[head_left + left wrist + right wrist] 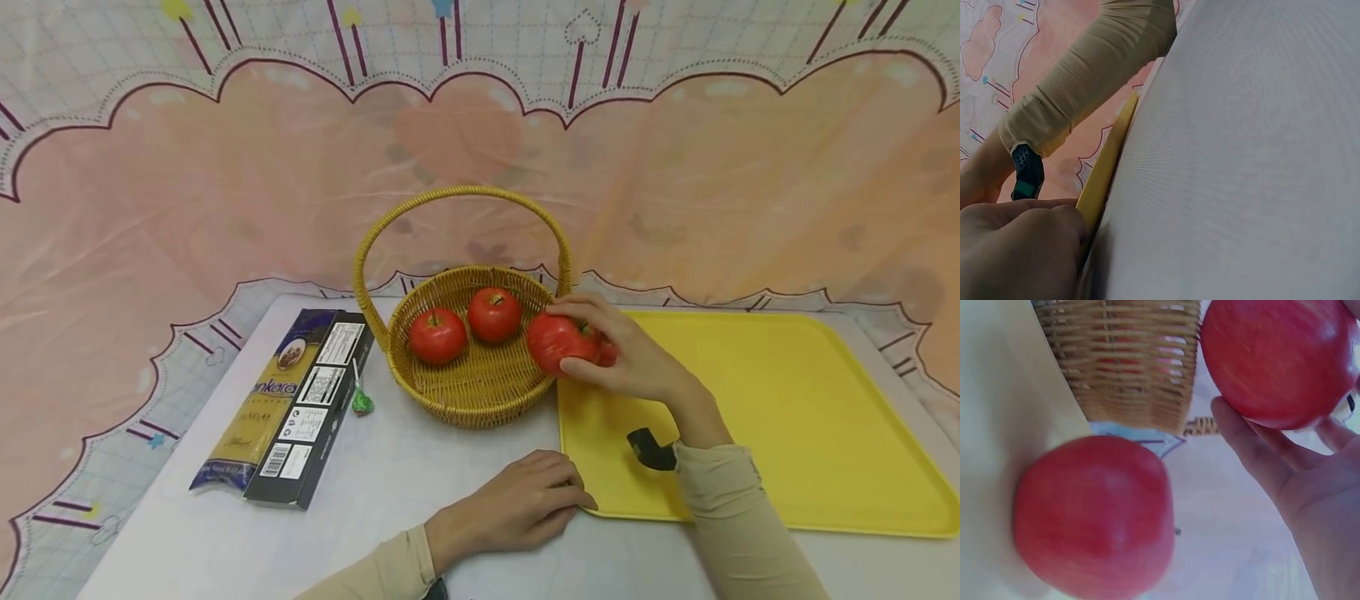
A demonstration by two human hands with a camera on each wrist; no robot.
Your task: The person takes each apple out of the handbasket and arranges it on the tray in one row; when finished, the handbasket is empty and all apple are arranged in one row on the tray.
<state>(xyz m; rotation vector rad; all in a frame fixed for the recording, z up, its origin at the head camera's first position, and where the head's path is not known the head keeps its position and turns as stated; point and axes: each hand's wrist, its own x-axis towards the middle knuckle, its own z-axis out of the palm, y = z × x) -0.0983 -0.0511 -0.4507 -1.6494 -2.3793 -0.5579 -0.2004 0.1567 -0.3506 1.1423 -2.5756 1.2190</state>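
Observation:
My right hand [637, 354] grips a red apple [551, 343] at the basket's right rim, over the left edge of the yellow tray [750, 417]. In the right wrist view the fingers curve round this apple's side. A second apple [1094, 519] sits on the tray just beside it, mostly hidden by my hand in the head view. Two more apples, one at left [437, 337] and one farther back [495, 315], lie inside the wicker basket [480, 412]. At the tray's near left corner, my left hand [517, 504] holds the rim with bent fingers.
Left of the basket lie a gold and blue pasta packet [262, 400] and a black box [311, 417] side by side. A green-wrapped lollipop [362, 402] lies by the box. The basket's tall handle [465, 192] arches above it. A patterned cloth [300, 183] hangs behind the table.

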